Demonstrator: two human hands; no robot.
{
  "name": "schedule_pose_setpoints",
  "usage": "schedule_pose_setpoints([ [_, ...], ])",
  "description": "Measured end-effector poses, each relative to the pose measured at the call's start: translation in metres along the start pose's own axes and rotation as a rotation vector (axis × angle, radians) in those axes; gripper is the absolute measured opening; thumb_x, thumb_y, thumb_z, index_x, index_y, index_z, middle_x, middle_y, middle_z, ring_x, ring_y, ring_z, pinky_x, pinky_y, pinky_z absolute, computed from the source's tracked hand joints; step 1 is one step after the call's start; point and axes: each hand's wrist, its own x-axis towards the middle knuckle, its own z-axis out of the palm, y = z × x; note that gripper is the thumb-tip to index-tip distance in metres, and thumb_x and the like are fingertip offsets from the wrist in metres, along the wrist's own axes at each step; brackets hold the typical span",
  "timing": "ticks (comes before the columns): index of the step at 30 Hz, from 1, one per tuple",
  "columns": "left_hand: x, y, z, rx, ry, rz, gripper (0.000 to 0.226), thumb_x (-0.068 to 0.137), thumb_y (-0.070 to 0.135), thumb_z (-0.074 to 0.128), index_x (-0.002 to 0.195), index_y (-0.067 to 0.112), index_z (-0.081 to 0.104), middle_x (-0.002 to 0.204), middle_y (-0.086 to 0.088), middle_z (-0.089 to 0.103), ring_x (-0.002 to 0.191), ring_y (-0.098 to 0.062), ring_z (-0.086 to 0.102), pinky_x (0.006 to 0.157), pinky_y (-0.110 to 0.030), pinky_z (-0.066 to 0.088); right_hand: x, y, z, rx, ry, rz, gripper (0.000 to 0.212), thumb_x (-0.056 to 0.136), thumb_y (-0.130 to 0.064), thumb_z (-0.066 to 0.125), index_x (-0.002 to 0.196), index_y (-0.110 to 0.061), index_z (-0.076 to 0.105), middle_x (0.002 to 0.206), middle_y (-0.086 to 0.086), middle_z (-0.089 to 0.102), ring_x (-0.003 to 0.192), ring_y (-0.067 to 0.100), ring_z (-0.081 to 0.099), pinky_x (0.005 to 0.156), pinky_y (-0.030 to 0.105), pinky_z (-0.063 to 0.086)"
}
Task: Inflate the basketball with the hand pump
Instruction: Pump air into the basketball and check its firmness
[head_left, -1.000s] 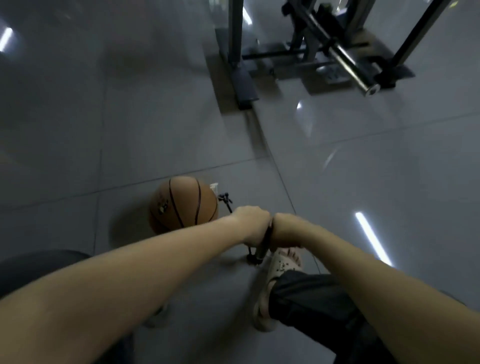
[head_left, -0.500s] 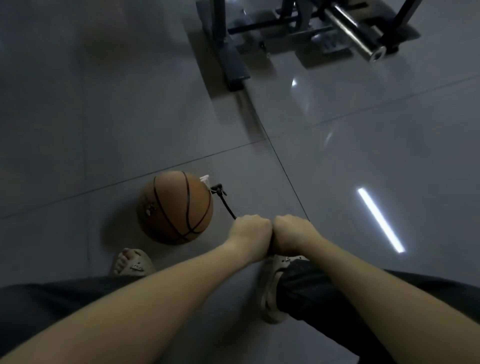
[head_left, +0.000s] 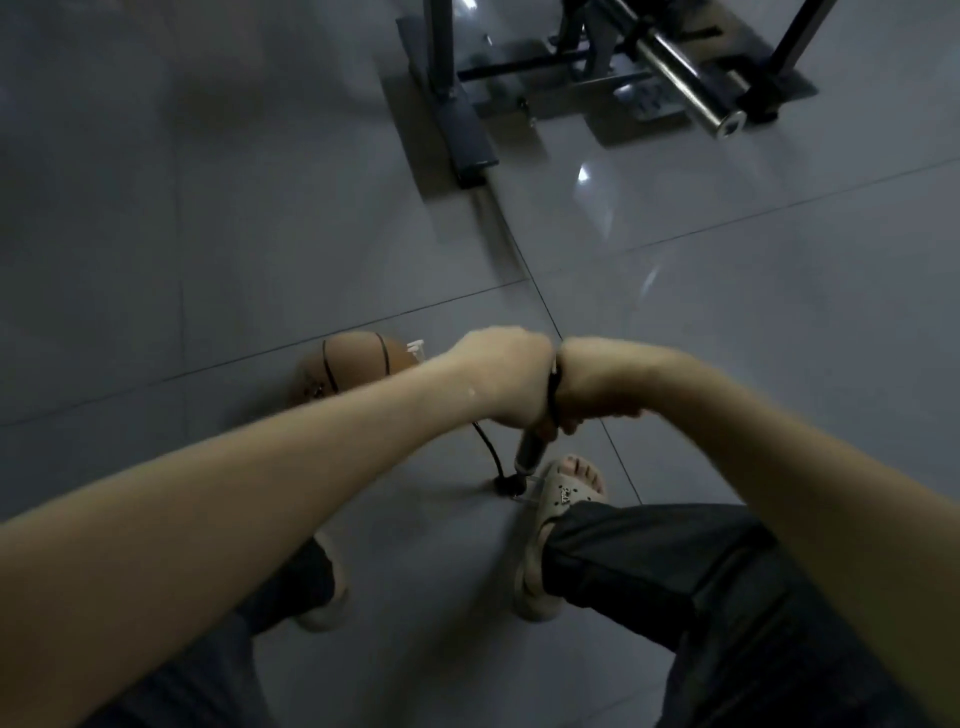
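Observation:
An orange basketball rests on the grey tiled floor, partly hidden behind my left forearm. A black hose runs from it to the base of the upright hand pump, whose grey barrel shows below my fists. My left hand and my right hand are side by side, both shut on the pump's T-handle, raised well above the base. My right foot in a beige sandal stands at the pump's foot.
A metal gym frame with a steel bar stands at the back. A small white thing lies by the ball. My left sandal sits near my left knee.
Both hands have risen with the pump handle, uncovering the barrel. The view has tilted, so the ball now sits behind my left forearm.

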Motion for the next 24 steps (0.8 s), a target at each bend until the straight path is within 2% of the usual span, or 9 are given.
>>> schedule_pose_setpoints([
  [3,0.005,0.002,0.061,0.006,0.034,0.021,0.029,0.083,0.045,0.072,0.088,0.018,0.063,0.092,-0.004,0.07,0.076,-0.024,0.066,0.063,-0.033,0.051,0.033,0.005,0.056,-0.098,0.041,0.009,0.017,0.08,-0.032,0.071,0.078,-0.017,0.063,0.081,0.003,0.066,0.064,0.018,0.058,0.061,0.03,0.05],
  [5,0.011,-0.001,0.102,-0.021,0.037,0.002,0.022,0.086,0.037,0.065,0.093,0.016,0.067,0.099,-0.008,0.071,0.087,-0.028,0.07,0.07,-0.034,0.052,0.057,0.009,0.087,-0.117,0.047,0.015,0.018,0.085,-0.034,0.063,0.089,-0.018,0.056,0.09,0.003,0.063,0.078,0.023,0.06,0.071,0.035,0.052],
  [7,0.018,-0.004,0.13,-0.043,0.026,-0.012,0.021,0.088,0.034,0.061,0.093,0.016,0.068,0.099,-0.008,0.071,0.088,-0.028,0.07,0.071,-0.033,0.052,0.07,0.01,0.105,-0.126,0.05,0.015,0.021,0.089,-0.033,0.059,0.099,-0.016,0.056,0.09,0.002,0.058,0.083,0.025,0.059,0.071,0.036,0.05],
  [9,0.024,-0.005,0.142,-0.027,0.02,-0.007,0.02,0.09,0.033,0.058,0.094,0.016,0.068,0.097,-0.007,0.071,0.088,-0.028,0.07,0.071,-0.034,0.053,0.076,0.012,0.11,-0.127,0.053,0.021,0.019,0.09,-0.032,0.058,0.099,-0.015,0.055,0.084,0.0,0.055,0.081,0.024,0.059,0.069,0.035,0.048],
  [13,0.03,-0.001,0.119,0.006,-0.052,-0.01,0.021,0.088,0.032,0.065,0.098,0.014,0.068,0.095,-0.003,0.07,0.085,-0.025,0.069,0.065,-0.032,0.05,0.068,0.01,0.097,-0.12,-0.018,0.071,0.017,0.091,-0.029,0.06,0.095,-0.012,0.059,0.08,0.0,0.055,0.076,0.022,0.058,0.07,0.035,0.049],
  [16,0.026,-0.005,0.072,0.003,-0.095,0.002,0.034,0.082,0.046,0.075,0.096,0.016,0.068,0.074,0.004,0.06,0.065,-0.014,0.06,0.052,-0.027,0.043,0.039,0.001,0.048,-0.102,-0.124,0.054,0.021,0.091,-0.017,0.066,0.073,-0.009,0.059,0.067,0.005,0.053,0.054,0.018,0.049,0.063,0.037,0.051],
  [18,0.017,-0.011,0.023,-0.104,-0.057,0.012,0.036,0.08,0.055,0.076,0.079,0.022,0.062,0.067,0.006,0.058,0.057,-0.01,0.056,0.047,-0.023,0.039,0.012,-0.002,0.0,-0.001,-0.096,0.021,0.013,0.09,-0.015,0.067,0.08,-0.008,0.063,0.066,0.005,0.053,0.05,0.016,0.045,0.05,0.029,0.045],
  [20,0.007,-0.012,-0.017,-0.147,-0.034,0.042,0.041,0.078,0.058,0.077,0.067,0.025,0.054,0.062,0.008,0.056,0.054,-0.008,0.052,0.048,-0.023,0.037,-0.006,-0.002,-0.033,0.056,-0.052,-0.013,0.011,0.088,-0.014,0.068,0.092,-0.003,0.068,0.07,0.007,0.054,0.049,0.016,0.044,0.045,0.026,0.04],
  [24,0.01,-0.011,0.011,-0.088,-0.006,0.016,0.044,0.077,0.057,0.078,0.07,0.022,0.051,0.065,0.006,0.054,0.056,-0.01,0.052,0.051,-0.025,0.041,0.018,-0.001,0.0,0.015,-0.031,0.002,0.011,0.087,-0.016,0.069,0.092,-0.006,0.068,0.072,0.007,0.058,0.052,0.017,0.048,0.048,0.027,0.045],
])
